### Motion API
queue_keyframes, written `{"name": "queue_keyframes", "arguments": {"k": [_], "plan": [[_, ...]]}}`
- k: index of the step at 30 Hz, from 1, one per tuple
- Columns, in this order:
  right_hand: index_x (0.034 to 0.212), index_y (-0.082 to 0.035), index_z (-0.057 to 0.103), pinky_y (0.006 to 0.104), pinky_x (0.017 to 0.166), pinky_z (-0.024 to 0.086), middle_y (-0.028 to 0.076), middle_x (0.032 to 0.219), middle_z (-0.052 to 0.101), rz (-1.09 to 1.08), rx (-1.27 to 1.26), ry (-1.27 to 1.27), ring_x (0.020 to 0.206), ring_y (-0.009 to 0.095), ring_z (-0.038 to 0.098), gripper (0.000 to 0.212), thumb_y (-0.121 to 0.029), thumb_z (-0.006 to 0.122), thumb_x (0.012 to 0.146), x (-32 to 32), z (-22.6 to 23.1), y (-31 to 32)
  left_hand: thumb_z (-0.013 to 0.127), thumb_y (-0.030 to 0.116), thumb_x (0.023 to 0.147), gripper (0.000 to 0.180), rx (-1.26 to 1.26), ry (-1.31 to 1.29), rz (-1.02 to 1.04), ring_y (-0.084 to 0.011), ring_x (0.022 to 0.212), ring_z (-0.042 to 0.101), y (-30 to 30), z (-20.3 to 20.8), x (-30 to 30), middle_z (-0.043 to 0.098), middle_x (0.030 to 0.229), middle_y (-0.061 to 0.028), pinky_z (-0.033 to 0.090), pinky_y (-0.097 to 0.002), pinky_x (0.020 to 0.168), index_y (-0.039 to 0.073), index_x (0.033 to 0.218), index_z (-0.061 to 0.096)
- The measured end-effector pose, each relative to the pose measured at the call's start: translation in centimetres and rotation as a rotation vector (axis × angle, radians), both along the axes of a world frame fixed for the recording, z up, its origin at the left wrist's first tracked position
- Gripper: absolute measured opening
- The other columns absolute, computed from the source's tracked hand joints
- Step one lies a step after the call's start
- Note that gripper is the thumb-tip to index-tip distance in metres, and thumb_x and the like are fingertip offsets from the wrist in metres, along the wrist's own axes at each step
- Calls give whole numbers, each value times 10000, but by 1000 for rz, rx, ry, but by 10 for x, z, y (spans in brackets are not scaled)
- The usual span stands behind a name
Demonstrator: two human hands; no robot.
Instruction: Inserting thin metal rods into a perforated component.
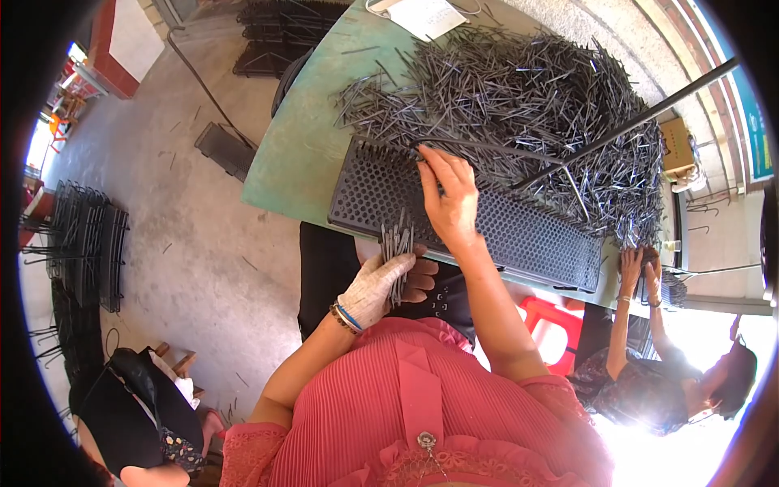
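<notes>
In a white work glove, my left hand (pixel 380 284) is closed around a bundle of thin dark rods (pixel 397 243), held upright in front of the table's near edge. My bare right hand (pixel 449 188) is over a long black perforated tray (pixel 519 231) with rows of round holes. Its thumb and fingers are pinched at the tray's far edge; whatever is between the fingertips is too small to make out. Several rods stand in the holes along the tray's far left edge (pixel 381 150). Behind the tray spreads a big heap of loose dark rods (pixel 519 97).
The green table (pixel 300 154) carries the heap, and a white paper (pixel 426 16) lies at its back. A dark metal bar (pixel 633 122) slants over the heap. Black racks (pixel 89 243) stand at left. At right, a co-worker's hands (pixel 641 276) are near the heap, beside a red stool (pixel 552 329).
</notes>
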State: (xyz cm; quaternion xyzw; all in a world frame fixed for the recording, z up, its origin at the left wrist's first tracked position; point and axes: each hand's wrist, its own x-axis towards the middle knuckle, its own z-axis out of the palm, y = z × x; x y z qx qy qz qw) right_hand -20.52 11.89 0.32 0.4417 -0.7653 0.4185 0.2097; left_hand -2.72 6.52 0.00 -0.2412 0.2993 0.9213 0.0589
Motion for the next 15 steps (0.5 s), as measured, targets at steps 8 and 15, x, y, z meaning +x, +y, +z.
{"name": "queue_keyframes", "arguments": {"k": [8,15], "plan": [[1051,60,678,245,663,506,89,875,705,324,302,-1028,757,90,616,313,-196,721,877,22,26,39,507,243,991,359,-59,113,-5,-186,829,676,-5,2,-3,676,1048,-127,573,-297,692,10,1264,507],[1011,18,681,224,665,489,56,869,710,290,4,-1288,766,85,624,217,-165,690,895,14,16,47,532,241,982,359,-20,21,65,-194,833,681,3,2,-5,680,1035,-135,576,-301,693,5,1253,518]]}}
